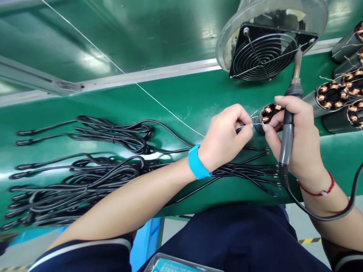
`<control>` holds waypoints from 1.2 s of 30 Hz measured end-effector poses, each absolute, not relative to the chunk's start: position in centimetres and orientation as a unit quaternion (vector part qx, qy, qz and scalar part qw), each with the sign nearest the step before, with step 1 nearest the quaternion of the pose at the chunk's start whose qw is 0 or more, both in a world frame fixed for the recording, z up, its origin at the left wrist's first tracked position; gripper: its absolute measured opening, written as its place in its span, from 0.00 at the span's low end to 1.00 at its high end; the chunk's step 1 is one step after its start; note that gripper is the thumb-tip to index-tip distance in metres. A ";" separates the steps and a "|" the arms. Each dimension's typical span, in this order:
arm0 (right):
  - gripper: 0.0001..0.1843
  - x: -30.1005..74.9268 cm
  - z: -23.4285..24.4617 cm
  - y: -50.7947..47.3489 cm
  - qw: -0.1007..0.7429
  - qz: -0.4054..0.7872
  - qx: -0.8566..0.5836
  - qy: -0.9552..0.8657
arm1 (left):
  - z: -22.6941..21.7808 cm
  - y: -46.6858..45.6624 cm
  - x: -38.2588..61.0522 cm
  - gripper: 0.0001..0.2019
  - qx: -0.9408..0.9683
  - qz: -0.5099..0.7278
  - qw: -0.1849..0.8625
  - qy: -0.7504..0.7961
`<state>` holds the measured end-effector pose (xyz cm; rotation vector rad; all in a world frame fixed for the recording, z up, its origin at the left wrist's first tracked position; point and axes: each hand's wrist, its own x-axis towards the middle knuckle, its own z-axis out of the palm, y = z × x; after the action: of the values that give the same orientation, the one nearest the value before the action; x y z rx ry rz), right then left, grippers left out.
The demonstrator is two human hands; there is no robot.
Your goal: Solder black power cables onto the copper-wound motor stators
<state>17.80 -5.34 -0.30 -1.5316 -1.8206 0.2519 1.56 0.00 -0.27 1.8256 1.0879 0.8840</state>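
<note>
My left hand (228, 138), wearing a blue wristband, pinches the end of a black cable (239, 129) with thin wires showing at its tip. A soldering iron (287, 136) stands tip-up in my right hand (304, 139), its tip pointing away toward the fan. The right thumb and index finger also come together at a thin wire in front of a motor stator (266, 115) with copper windings. That stator is partly hidden behind the right fingers. A thin pale strand (164, 104) runs from the upper left down to my left hand.
Several coiled black cables (113, 132) lie on the green bench (176, 94) at left, stripped ends (273, 173) near my hands. A black fan (263, 60) in a clear housing stands at the back. More stators (330, 96) are at right. The iron's cord (326, 218) crosses my right forearm.
</note>
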 end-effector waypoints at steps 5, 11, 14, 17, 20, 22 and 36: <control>0.25 17.2 -0.4 -5.0 0.347 0.063 -0.615 -0.705 | 0.3 0.5 1.5 0.09 0.663 0.310 0.502 0.461; 0.25 17.1 -0.5 -5.0 0.357 0.070 -0.615 -0.699 | 1.0 0.8 1.2 0.07 0.599 0.297 0.575 0.472; 0.23 17.6 -0.7 -5.2 0.393 0.070 -0.589 -0.702 | 1.1 1.3 0.7 0.07 0.577 0.276 0.617 0.458; 0.24 18.0 -1.0 -5.0 0.410 0.067 -0.580 -0.700 | 1.4 1.9 0.2 0.05 0.565 0.182 0.675 0.439; 0.25 18.2 -1.2 -4.4 0.389 0.084 -0.564 -0.724 | 1.9 2.4 -0.1 0.07 0.548 0.185 0.682 0.448; 0.25 18.2 -1.3 -4.0 0.377 0.084 -0.548 -0.742 | 2.1 2.5 -0.2 0.06 0.529 0.227 0.678 0.457; 0.27 18.2 -1.3 -5.4 0.406 0.049 -0.551 -0.727 | 1.2 1.8 0.5 0.07 0.511 0.247 0.688 0.453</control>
<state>18.21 -5.36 -1.35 -1.3901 -1.8351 0.1245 0.46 1.84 1.18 1.1425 1.0142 0.5517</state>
